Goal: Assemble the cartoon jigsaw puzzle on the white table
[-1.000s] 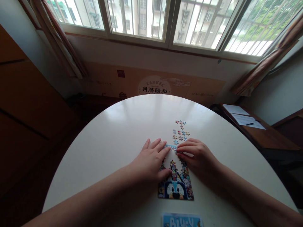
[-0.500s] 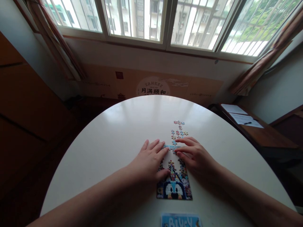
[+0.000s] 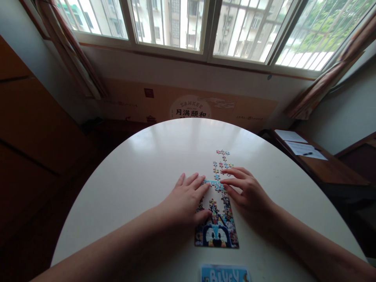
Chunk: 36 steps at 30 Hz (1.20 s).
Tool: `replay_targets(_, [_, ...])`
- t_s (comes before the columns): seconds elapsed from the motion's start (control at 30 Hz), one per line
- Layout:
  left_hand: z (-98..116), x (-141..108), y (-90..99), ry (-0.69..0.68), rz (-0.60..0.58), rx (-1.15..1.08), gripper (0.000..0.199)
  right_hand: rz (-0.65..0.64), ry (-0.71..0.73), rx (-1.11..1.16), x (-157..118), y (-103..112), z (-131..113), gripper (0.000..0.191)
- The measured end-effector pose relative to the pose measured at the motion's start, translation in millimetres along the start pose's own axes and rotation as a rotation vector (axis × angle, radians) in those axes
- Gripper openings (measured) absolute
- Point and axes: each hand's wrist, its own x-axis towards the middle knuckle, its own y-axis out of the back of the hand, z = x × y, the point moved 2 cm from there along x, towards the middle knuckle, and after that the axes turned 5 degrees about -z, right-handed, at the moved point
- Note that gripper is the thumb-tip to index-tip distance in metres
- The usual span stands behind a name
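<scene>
A partly assembled jigsaw puzzle (image 3: pixel 216 236) lies on the white table, with a blue cartoon dog's face at its near end and a gap in its middle. My left hand (image 3: pixel 188 197) rests flat over its left side, fingers spread, covering part of that edge. At the upper right corner, my right hand (image 3: pixel 245 188) has thumb and index finger drawn close together on a blue puzzle piece (image 3: pixel 219 187) in the top row; its other fingers are bent above. Just beyond, loose puzzle pieces (image 3: pixel 216 170) lie in a cluster, a few partly behind the right fingers.
The round white table (image 3: pixel 141 164) fills the middle of the view. At its near edge lies a blue box or card marked "BLUEY" (image 3: pixel 225 274). A brown side table (image 3: pixel 337 168) with papers (image 3: pixel 305 150) and a pen stands to the right. Windows are behind.
My right hand has shifted slightly right and away from me, showing more of the blue pieces in the puzzle's top row. My left hand has stayed in place.
</scene>
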Motion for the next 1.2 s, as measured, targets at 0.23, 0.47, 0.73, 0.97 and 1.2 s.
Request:
replay_targets(0.23, [-1,1,0.0,0.000,-0.007,0.005,0.077,-0.009,0.075,-0.062,-1,1,2,0.031])
replay_targets(0.47, [0,1,1.4,0.003,-0.012,0.003,0.078,-0.122,0.075,-0.066,1,-3,2,0.031])
replay_targets(0.73, [-3,2,1.6,-0.013,0.016,0.027,0.071,-0.073,0.093,-0.056,2,-1,1,0.036])
replay_targets(0.97, [-6,1,15.4,0.036,0.045,-0.035,0.061,-0.025,0.112,-0.080,-1,7,0,0.044])
replay_targets(1.2, [-20,0,21.7,0.083,0.226,-0.203,0.040,-0.242,0.177,-0.146,1,-2,-4,0.043])
